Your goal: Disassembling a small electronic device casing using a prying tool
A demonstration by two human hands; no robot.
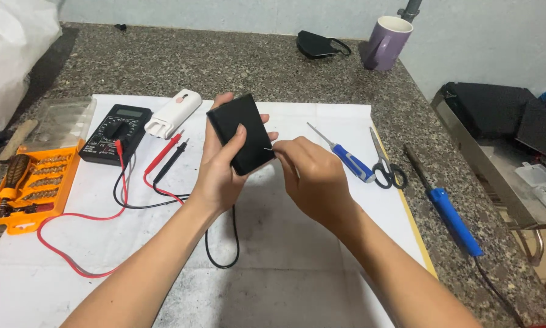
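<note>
Two forearms rise from the bench as the left hand (221,173) clamps a small, rigid, seemingly light black box (241,133) by its edges, while the right hand (312,176) pinches a thin wire at the box's lower corner beside that grip.

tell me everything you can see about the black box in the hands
The black box is a flat, matte rectangular case with rounded corners, plastic by its look, with no markings visible. It is held up above the white paper sheet, tilted with its broad face toward the camera. The left hand grips it from below, thumb across the face; the right hand pinches at its lower right edge.
</note>
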